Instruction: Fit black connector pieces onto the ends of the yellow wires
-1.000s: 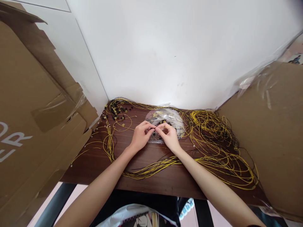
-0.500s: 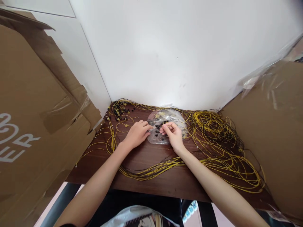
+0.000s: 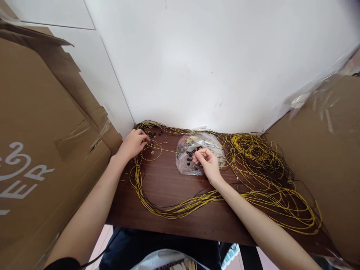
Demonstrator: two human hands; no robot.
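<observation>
My left hand [image 3: 134,143] is at the back left of the brown table, its fingers pinched beside small black and yellow parts [image 3: 153,135]. A thin yellow wire [image 3: 168,150] runs from its fingertips across to my right hand [image 3: 206,160]. The right fingers are closed on that wire, above a clear plastic bag [image 3: 182,165] with black and yellow pieces in it. Whether the left fingers hold the wire or a small part at its end is too small to tell.
Bundled yellow and black wires [image 3: 171,215] loop around the brown table [image 3: 168,185], with a tangled coil [image 3: 250,148] at the back right. Cardboard boxes stand left [image 3: 36,112] and right [image 3: 320,150]. A white wall [image 3: 197,67] rises behind.
My left hand has moved left from the bag to the small parts, and a length of yellow wire now stretches between the hands. My right hand stays over the bag.
</observation>
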